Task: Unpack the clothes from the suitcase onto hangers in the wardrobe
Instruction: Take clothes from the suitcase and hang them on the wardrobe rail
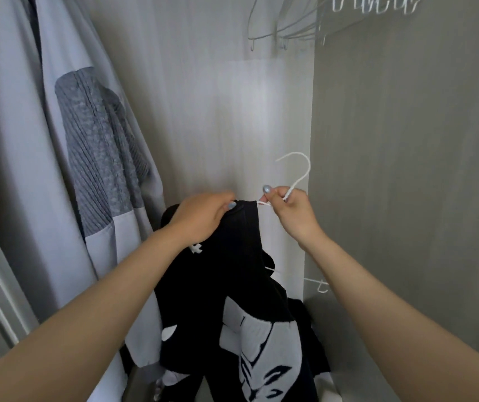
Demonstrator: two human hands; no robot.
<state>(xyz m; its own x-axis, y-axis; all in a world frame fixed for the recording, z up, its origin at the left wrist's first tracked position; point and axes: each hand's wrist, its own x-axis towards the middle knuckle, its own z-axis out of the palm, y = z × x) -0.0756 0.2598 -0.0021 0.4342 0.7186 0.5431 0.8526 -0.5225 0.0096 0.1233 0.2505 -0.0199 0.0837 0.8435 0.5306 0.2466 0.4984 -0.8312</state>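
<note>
The black garment [232,288] with a white printed graphic hangs just below the middle of the frame. Its long axis runs straight down, from its neck edge at the centre to the bottom edge. The left hand [203,219] grips that top edge, fingers curled over the fabric and thumb underneath. Just to the right, the right hand [293,210] pinches the neck of one white hanger [302,172] between thumb and fingers. The hook stands upright above the hand, its open side facing the left of the frame. A short white piece of the hanger reaches from the pinch to the garment's neck, and a small white tip shows lower right, beside the right forearm.

All of this is inside the wardrobe [203,111], with its pale back wall behind and a darker side panel at the right. Within it, one pale grey garment [43,198] with a darker ribbed patch hangs along the left. A bunch of empty hangers [290,27] hangs at the upper right, overlapping too much to count.
</note>
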